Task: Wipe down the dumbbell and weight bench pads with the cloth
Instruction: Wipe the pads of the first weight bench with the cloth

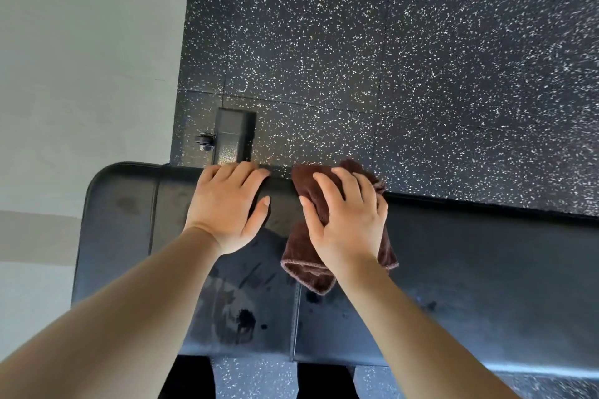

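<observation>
Both hands are down on the black bench pad (486,269), side by side near its far edge. The left hand (227,207) lies flat and open on the bare vinyl, thumb spread out to the side, with its fingertips (241,172) reaching the far rim of the pad. It holds nothing. The right hand (346,217) is just beside it, fingers spread and fairly straight, pressing a dark brown cloth (308,266) onto the pad. The cloth is bunched under the palm. One end sticks out past the fingertips and over the far edge, and a folded corner with a paler hem trails back toward the person, below the wrist.

Both forearms are bare and come in from the near side. On the pad between them there are dark blotches and smeared streaks (243,321), just left of a seam (295,317) that runs across the pad. The pad's rounded end lies to the left.

Beyond the left hand, a black metal foot (235,136) of the bench frame rests on the floor, with a small wheel (204,141) on its left side. The floor (389,58) is black rubber flecked with white. A pale grey wall (81,58) takes up the left side. Dark trouser legs (188,379) show at the pad's near edge.
</observation>
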Demonstrator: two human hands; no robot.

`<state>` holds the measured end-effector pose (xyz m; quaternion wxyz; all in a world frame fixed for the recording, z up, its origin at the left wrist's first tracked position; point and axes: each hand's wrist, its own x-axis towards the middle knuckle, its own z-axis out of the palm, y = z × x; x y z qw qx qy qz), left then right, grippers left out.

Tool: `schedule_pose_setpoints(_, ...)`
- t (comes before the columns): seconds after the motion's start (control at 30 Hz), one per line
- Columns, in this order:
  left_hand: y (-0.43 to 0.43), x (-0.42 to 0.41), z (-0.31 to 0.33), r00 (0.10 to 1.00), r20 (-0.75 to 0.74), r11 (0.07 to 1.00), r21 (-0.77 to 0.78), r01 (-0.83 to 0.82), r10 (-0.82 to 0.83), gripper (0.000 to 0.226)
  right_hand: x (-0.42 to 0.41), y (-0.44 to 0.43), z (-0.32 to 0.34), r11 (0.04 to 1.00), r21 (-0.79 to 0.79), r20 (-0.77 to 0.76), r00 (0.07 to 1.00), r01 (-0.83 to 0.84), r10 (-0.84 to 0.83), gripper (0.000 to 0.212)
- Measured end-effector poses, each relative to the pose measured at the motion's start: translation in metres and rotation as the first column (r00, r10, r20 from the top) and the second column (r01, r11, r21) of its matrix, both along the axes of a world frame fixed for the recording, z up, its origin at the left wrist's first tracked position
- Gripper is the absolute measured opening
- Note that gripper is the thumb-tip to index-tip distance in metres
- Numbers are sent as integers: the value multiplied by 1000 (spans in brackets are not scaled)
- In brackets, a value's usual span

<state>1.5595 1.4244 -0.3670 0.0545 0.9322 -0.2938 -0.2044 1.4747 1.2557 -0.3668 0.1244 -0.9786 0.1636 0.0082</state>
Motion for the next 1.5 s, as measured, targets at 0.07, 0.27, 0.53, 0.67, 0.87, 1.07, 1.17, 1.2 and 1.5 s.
schedule_pose_setpoints(0.07, 0, 0, -1, 1000, 11, 1000, -9, 3, -2, 48, -9, -2, -2, 1000, 19, 37, 999, -14, 14, 35)
schedule_pose_setpoints(0.27, 1, -1, -3, 1000, 15, 1000, -25, 2, -2, 50, -70, 5, -5, 1000, 26, 105, 994, 1, -4, 35)
schedule_pose_setpoints(0.53, 4, -6, -12, 992, 124, 998, -56, 27, -20, 51, -52, 21, -9, 993, -28, 69, 992, 111, -109, 44)
schedule_pose_setpoints(0.67, 6, -7, -17, 983, 186, 996, -89, 32, -15, 47, -58, 27, -8, 985, 9, 110, 979, 173, -173, 37)
schedule_pose_setpoints(0.87, 10, -18, -19, 967, 254, 984, -166, 66, -22, 42, -109, 56, -9, 977, 27, 160, 964, 211, -212, 32)
schedule_pose_setpoints(1.07, 26, -124, -22, 979, 201, 988, -156, -8, 40, 68, -187, 31, -6, 986, -7, 145, 975, 169, -167, 30)
schedule_pose_setpoints(1.17, 26, -166, -22, 979, 199, 995, -92, -32, 50, 70, -221, -1, -3, 953, -14, 149, 943, 304, -299, 31)
schedule_pose_setpoints(1.2, 24, -169, -22, 976, 205, 994, -91, -55, 73, 70, -222, -4, -3, 934, 5, 160, 922, 356, -352, 32)
schedule_pose_setpoints(1.5, 21, -169, -24, 956, 271, 992, -89, -88, 109, 70, -190, 32, -8, 995, 16, 191, 976, 101, -103, 30)
